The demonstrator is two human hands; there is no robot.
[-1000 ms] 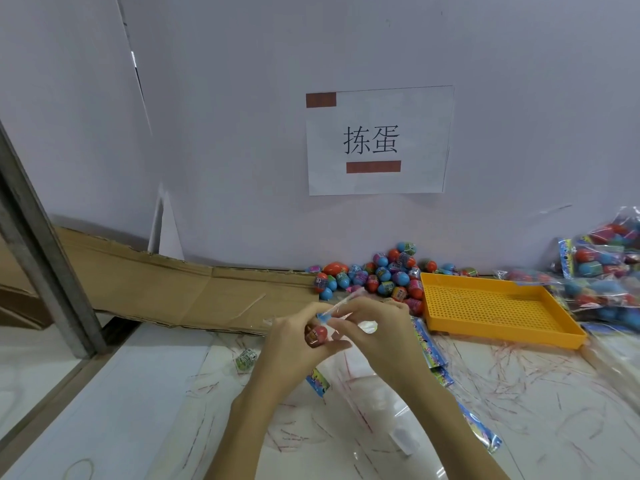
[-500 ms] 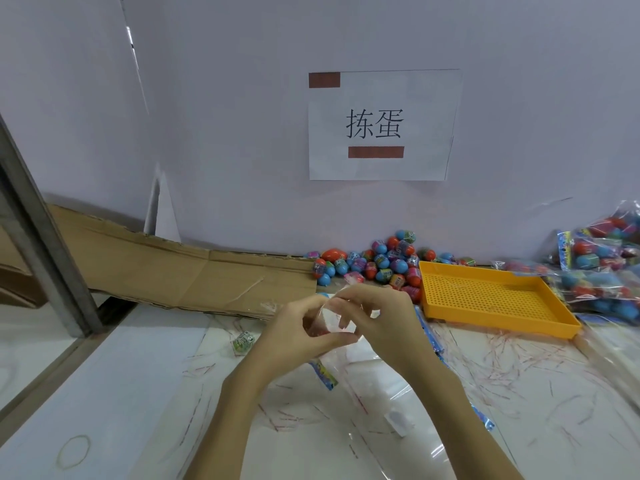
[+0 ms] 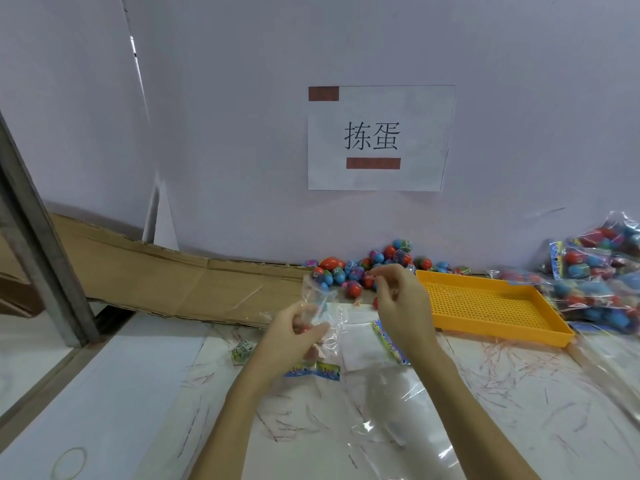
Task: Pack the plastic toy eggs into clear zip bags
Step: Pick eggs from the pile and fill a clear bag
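Eggs [image 3: 360,268], glossy red and blue, lie heaped against the wall [image 3: 242,133].

the two hands were close together before. now they have come apart. the right hand [image 3: 401,299] has gone out to the pile of toy eggs [image 3: 363,268] by the wall. the left hand [image 3: 294,336] now holds the clear bag [image 3: 320,306] alone, with its top standing up.
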